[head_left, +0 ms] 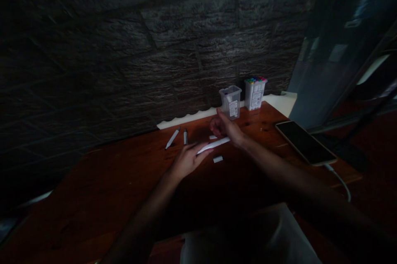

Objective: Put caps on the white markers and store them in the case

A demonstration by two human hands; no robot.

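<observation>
My left hand (187,159) grips one end of a flat white strip (214,145), its thumb below and fingers above. The strip slants up to the right and reaches the heel of my right hand (228,128). That hand has its fingers curled in and its thumb raised; whatever they may hold is hidden. A small white piece (218,159) lies on the wooden table (124,177) below the strip, and another white piece (213,137) is by my right fingers. Beyond my left hand lie two white markers with dark ends, a slanted marker (173,138) and an upright-looking marker (185,136).
A clear plastic box (231,104) with few things in it stands behind my right hand. Beside it is a box full of colour-capped markers (256,94). A phone (305,143) with a white cable (341,181) lies at the right. A dark stone wall (173,57) borders the table.
</observation>
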